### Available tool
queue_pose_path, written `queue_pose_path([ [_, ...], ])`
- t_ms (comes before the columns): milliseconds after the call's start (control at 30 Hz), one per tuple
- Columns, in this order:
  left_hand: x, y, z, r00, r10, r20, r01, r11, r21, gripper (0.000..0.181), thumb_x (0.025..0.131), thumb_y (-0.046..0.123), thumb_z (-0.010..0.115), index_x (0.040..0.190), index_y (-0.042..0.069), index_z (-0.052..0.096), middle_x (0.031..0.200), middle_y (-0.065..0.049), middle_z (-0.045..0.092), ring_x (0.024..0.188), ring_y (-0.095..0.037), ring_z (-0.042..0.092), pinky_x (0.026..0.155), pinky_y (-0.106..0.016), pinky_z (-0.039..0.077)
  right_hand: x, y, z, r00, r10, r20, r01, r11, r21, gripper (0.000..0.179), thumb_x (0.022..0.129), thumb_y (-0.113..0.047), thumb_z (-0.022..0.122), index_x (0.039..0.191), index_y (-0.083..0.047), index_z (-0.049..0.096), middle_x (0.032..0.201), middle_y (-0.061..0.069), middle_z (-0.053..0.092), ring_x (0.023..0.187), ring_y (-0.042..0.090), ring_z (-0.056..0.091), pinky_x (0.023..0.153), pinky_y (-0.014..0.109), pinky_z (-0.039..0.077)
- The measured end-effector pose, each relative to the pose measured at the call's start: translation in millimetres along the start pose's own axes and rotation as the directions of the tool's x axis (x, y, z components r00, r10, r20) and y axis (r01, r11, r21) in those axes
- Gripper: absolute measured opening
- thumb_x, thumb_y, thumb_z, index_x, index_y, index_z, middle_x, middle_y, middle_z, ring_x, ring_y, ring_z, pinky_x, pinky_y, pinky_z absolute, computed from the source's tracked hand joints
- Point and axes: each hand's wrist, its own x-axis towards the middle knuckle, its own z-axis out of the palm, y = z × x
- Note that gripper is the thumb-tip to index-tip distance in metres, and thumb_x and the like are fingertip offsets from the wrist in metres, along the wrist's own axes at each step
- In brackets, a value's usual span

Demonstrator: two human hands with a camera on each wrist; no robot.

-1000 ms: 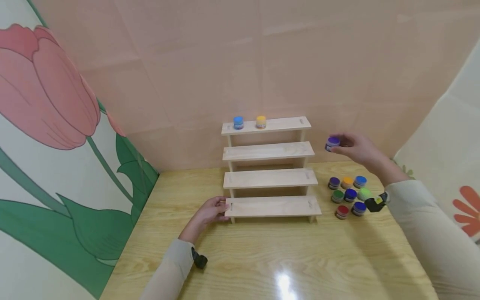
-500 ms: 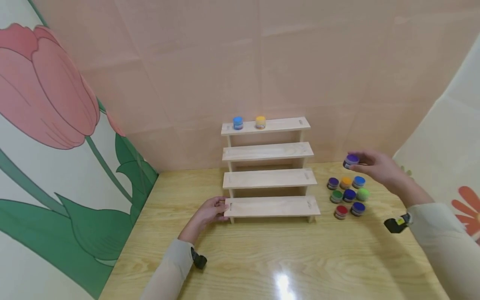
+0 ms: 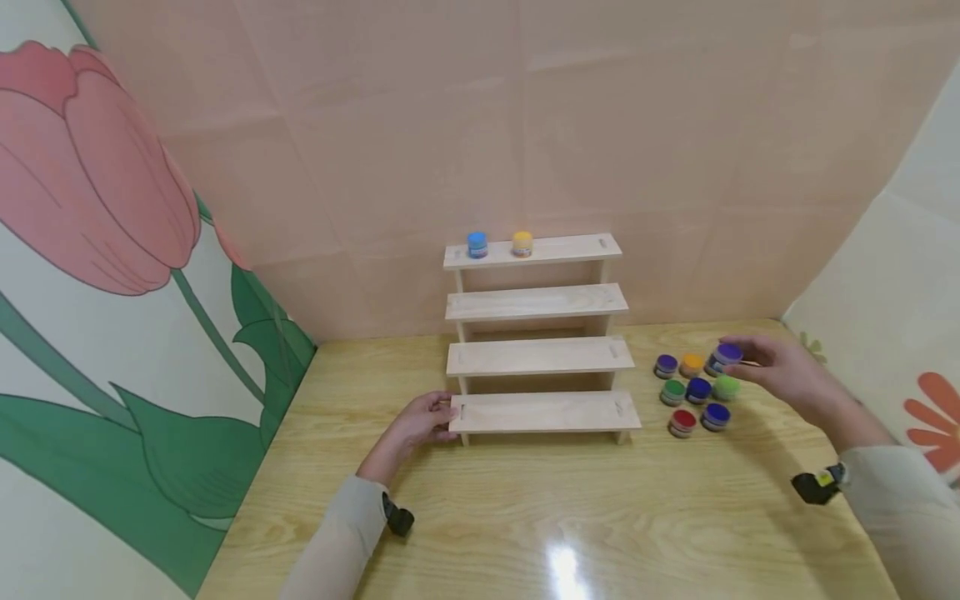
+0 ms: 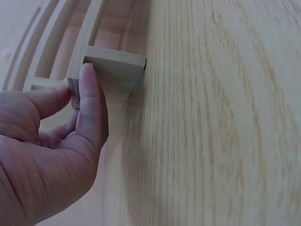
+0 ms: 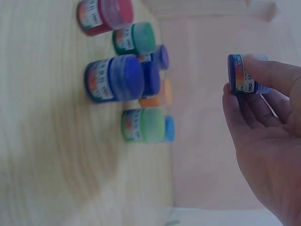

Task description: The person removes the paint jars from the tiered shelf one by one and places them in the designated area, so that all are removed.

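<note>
My left hand (image 3: 422, 419) pinches the left end of the lowest board of a four-tier wooden shelf (image 3: 540, 357). In the left wrist view, the thumb and fingers (image 4: 89, 108) grip that board's end above the table. My right hand (image 3: 791, 379) holds a small purple-lidded paint jar (image 3: 726, 357) between thumb and fingers. In the right wrist view, the held paint jar (image 5: 247, 74) is off the table, apart from the other jars. A blue jar (image 3: 477, 244) and a yellow jar (image 3: 522, 243) stand on the top board.
Several paint jars stand grouped right of the shelf, among them red (image 3: 682, 423), dark green (image 3: 672, 392), light green (image 3: 725, 387) and orange (image 3: 692, 365). A light blue jar (image 5: 169, 128) shows behind the light green one. A pink backdrop (image 3: 390, 167) rises behind the wooden table (image 3: 480, 508).
My right hand has moved right and down with the purple-lidded paint jar, from beside the shelf to over the back of the jar group. The left hand keeps its grip on the shelf.
</note>
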Motion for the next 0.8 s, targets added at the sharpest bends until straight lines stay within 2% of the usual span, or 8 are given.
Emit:
queue_pose_path([
  [67,-0.2,0.4,0.0,1.0,0.002,0.003,-0.002,1.0,0.005,0.047,0.103,0.003,0.056,0.147,-0.006,0.042,0.111,-0.015,0.056,0.088,-0.021,0.062,0.067,-0.023,0.06,-3.5,5,0,1.0,0.017,0.008,-0.017,1.0,-0.015,0.062,0.1,-0.035,0.064,0.148,-0.001,0.044,0.143,0.024,0.05,0.105,-0.021,0.043,0.08,0.005,0.045],
  [133,0.1,0.3,-0.1,1.0,0.001,0.004,-0.001,1.0,0.004,0.047,0.103,0.003,0.056,0.147,-0.006,0.042,0.111,-0.015,0.057,0.088,-0.021,0.062,0.067,-0.023,0.06,-6.6,10,1,1.0,0.019,0.003,-0.019,1.0,-0.015,0.062,0.1,-0.035,0.065,0.148,-0.002,0.045,0.143,0.02,0.052,0.105,-0.022,0.042,0.08,0.004,0.044],
  [233,0.6,0.0,-0.4,1.0,0.001,0.003,-0.001,1.0,0.002,0.047,0.103,0.003,0.056,0.147,-0.006,0.042,0.111,-0.015,0.057,0.088,-0.021,0.062,0.068,-0.023,0.06,-11.7,17,1,1.0,-0.012,-0.01,0.012,1.0,0.008,0.058,0.1,-0.029,0.066,0.146,0.002,0.046,0.134,0.001,0.058,0.106,-0.022,0.045,0.08,0.004,0.045],
  [333,1.2,-0.3,-0.6,1.0,-0.003,-0.002,0.003,1.0,0.0,0.047,0.103,0.003,0.056,0.148,-0.005,0.043,0.111,-0.014,0.057,0.088,-0.021,0.062,0.068,-0.023,0.06,-16.2,25,3,1.0,-0.02,-0.013,0.021,0.999,0.039,0.057,0.1,-0.025,0.067,0.144,0.004,0.046,0.123,-0.019,0.057,0.106,-0.022,0.047,0.08,0.004,0.046],
  [433,1.6,-0.6,-0.9,1.0,-0.002,-0.005,0.002,1.0,0.003,0.048,0.103,0.004,0.056,0.148,-0.004,0.042,0.112,-0.015,0.057,0.089,-0.021,0.063,0.068,-0.024,0.06,-20.5,33,5,1.0,0.0,0.005,0.0,0.999,0.038,0.058,0.1,-0.028,0.067,0.144,0.004,0.046,0.121,-0.024,0.055,0.105,-0.022,0.047,0.079,0.005,0.047],
  [567,1.6,-1.2,-1.2,1.0,0.005,0.002,-0.005,1.0,0.003,0.05,0.103,0.004,0.056,0.15,-0.005,0.04,0.117,-0.017,0.057,0.09,-0.022,0.063,0.069,-0.024,0.061,-25.5,43,7,0.999,0.049,0.013,-0.049,0.999,0.009,0.062,0.099,-0.033,0.068,0.145,0.003,0.046,0.124,-0.017,0.058,0.103,-0.022,0.046,0.077,0.007,0.047],
  [800,1.8,-2.3,-2.0,1.0,0.009,0.01,-0.009,1.0,0.004,0.052,0.103,0.005,0.056,0.151,-0.004,0.038,0.122,-0.02,0.057,0.092,-0.023,0.063,0.071,-0.025,0.061,-32.0,53,10,0.995,0.087,0.046,-0.087,0.996,-0.002,0.064,0.101,-0.03,0.065,0.148,0.006,0.041,0.137,0.02,0.056,0.101,-0.02,0.047,0.077,0.008,0.047],
])
